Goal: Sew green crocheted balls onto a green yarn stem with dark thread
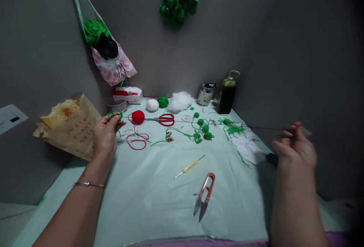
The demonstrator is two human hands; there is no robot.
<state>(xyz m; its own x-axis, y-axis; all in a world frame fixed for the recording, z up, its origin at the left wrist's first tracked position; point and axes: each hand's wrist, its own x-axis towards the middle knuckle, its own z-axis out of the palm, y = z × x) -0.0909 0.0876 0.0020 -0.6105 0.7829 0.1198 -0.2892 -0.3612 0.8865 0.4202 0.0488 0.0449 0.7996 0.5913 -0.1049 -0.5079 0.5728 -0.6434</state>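
At the left, my left hand (106,133) is closed, pinching a small green crocheted piece (118,115) with a bit of red and white on it. A dark thread (196,122) runs taut from that piece across the table to the far right. There my right hand (296,144), slightly blurred, is closed on the thread's other end; whether a needle is in its fingers I cannot tell. Below the thread lie a yellow-handled crochet hook (190,166) and orange thread snips (205,197) with their blades apart.
Behind the thread are a red yarn ball (138,117), red-handled scissors (166,119), white stuffing (180,102) and green crocheted pieces (205,128). A paper bag with bread (71,133) stands beside my left hand. A can (205,96) and dark bottle (226,97) stand at the back.
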